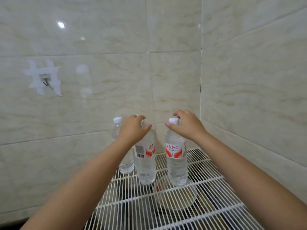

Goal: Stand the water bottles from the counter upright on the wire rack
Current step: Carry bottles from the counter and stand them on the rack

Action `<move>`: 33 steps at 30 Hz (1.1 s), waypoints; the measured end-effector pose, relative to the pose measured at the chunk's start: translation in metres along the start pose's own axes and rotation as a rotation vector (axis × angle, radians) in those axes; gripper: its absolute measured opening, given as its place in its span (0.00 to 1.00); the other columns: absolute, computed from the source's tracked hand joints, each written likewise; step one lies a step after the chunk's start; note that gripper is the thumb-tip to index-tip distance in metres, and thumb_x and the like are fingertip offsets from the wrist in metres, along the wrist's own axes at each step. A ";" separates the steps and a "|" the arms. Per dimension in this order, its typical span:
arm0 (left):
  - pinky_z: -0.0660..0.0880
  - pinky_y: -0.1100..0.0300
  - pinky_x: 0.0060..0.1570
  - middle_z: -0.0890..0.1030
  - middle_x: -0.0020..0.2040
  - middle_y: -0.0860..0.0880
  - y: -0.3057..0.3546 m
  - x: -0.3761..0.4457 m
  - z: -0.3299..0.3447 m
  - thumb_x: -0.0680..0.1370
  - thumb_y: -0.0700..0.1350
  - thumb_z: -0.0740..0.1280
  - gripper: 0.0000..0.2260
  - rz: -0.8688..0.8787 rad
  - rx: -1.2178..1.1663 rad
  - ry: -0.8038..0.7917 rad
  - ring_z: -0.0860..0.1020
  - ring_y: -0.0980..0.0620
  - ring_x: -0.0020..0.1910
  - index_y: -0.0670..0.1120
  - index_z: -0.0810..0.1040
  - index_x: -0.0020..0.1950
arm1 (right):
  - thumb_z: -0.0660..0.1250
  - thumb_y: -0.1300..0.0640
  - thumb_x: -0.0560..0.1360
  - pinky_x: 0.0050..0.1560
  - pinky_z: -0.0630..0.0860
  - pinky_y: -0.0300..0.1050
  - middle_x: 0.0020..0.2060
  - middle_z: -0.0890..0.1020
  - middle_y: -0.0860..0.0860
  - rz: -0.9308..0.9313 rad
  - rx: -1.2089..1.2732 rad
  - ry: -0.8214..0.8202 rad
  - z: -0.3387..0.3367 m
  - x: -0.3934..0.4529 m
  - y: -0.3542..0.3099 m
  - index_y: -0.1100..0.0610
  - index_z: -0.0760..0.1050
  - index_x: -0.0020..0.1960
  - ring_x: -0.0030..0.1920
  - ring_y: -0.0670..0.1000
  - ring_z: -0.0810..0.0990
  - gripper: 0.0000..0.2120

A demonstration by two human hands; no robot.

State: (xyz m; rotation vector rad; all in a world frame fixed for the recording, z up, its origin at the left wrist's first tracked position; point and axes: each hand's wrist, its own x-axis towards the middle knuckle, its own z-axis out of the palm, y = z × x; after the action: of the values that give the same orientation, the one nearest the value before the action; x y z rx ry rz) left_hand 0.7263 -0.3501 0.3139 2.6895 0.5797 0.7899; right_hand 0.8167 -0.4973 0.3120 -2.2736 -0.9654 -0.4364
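Three water bottles stand on the white wire rack (207,188) in the tiled corner. Left hand (132,128) curls its fingers round the neck of the middle bottle (144,163), hiding the cap. Right hand (186,125) pinches the cap of the right bottle (177,165). Far-left bottle (119,130) stands behind the left forearm, partly hidden. On the left wall, a taped hook (44,80). Under the rack, a round clear dish (176,196) and dark shapes, hard to make out.
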 end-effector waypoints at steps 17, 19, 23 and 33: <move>0.73 0.54 0.57 0.78 0.57 0.41 0.005 0.015 -0.005 0.77 0.50 0.64 0.16 -0.033 0.117 -0.104 0.76 0.45 0.56 0.40 0.75 0.59 | 0.65 0.58 0.75 0.41 0.68 0.44 0.55 0.77 0.57 0.082 -0.277 -0.141 -0.001 0.017 -0.017 0.61 0.71 0.58 0.51 0.56 0.76 0.14; 0.74 0.54 0.55 0.79 0.57 0.43 0.007 0.019 -0.002 0.76 0.54 0.65 0.20 -0.038 0.213 -0.127 0.76 0.44 0.57 0.40 0.74 0.60 | 0.65 0.57 0.74 0.42 0.70 0.43 0.55 0.78 0.56 0.093 -0.297 -0.150 0.000 0.020 -0.017 0.60 0.72 0.58 0.54 0.56 0.77 0.14; 0.73 0.55 0.52 0.79 0.57 0.42 0.012 0.024 -0.002 0.76 0.50 0.67 0.17 -0.001 0.217 -0.112 0.77 0.44 0.56 0.39 0.75 0.57 | 0.66 0.58 0.74 0.41 0.69 0.42 0.55 0.79 0.56 0.101 -0.307 -0.147 0.000 0.022 -0.020 0.60 0.74 0.57 0.55 0.56 0.77 0.13; 0.68 0.53 0.63 0.75 0.64 0.39 0.018 0.059 0.008 0.78 0.46 0.63 0.18 0.184 0.189 -0.182 0.72 0.42 0.64 0.37 0.71 0.65 | 0.65 0.58 0.75 0.56 0.71 0.46 0.61 0.77 0.57 0.044 -0.246 -0.115 0.001 0.046 0.000 0.60 0.73 0.61 0.61 0.57 0.74 0.15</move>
State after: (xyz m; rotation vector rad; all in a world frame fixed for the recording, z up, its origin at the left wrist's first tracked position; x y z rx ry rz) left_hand 0.7816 -0.3410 0.3411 2.9813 0.3856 0.5487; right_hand 0.8484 -0.4724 0.3347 -2.5606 -0.9608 -0.4302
